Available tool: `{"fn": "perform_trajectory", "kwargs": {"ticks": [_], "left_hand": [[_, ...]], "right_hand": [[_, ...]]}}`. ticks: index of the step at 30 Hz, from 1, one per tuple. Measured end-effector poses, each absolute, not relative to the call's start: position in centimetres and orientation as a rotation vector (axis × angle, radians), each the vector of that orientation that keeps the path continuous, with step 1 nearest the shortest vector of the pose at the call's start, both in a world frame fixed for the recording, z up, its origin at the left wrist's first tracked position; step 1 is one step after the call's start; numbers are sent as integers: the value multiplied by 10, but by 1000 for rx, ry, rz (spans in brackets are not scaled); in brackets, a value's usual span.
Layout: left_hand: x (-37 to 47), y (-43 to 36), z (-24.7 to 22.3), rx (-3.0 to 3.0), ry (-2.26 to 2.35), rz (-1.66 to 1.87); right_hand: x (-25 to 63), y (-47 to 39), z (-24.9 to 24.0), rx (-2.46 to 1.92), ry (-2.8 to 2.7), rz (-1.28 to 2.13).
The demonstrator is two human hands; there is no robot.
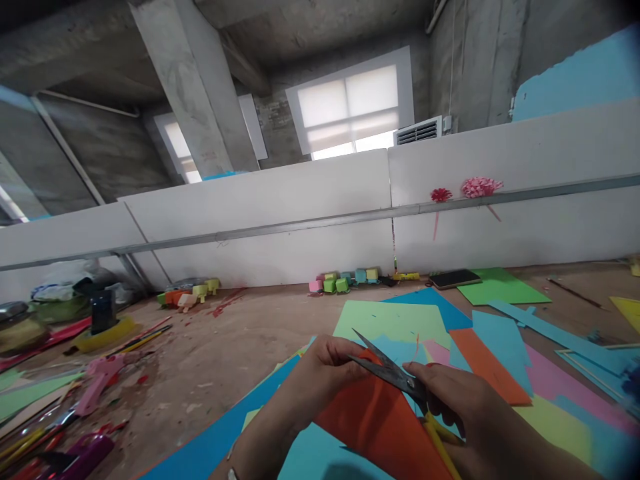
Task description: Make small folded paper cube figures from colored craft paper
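My left hand [313,380] pinches the upper edge of a sheet of orange paper [375,427], its fingers closed on it. In my right hand [470,407] is a pair of scissors [407,381] with dark metal blades and yellow handles. The blades are parted and point up and left, beside my left fingertips at the top edge of the orange paper. Light blue paper [320,453] lies beneath the orange sheet. Past my hands is a pale green sheet [395,319], and an orange strip [493,367] lies to the right.
Coloured sheets overlap on the right, near a dark phone-like slab [455,279] and a pencil [575,293]. Small paper cubes [342,285] stand by the white partition [280,200]. On the left are a pink glue gun [97,383], a yellow tape roll [107,335] and a purple tool [83,460].
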State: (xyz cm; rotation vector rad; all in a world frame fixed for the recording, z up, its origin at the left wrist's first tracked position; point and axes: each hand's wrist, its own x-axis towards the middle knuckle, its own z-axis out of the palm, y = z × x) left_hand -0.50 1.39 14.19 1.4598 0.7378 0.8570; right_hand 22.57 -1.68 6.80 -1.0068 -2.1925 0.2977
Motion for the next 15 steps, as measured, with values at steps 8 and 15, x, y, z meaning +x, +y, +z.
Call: {"fn": "perform_trajectory", "kwargs": {"ticks": [8,15], "left_hand": [[-8,16,137,1434,690,873],[-7,19,137,1446,631,854]], "right_hand": [[224,-17,70,-1053,-2209,358],[224,-18,74,-1058,-2234,330]]}}
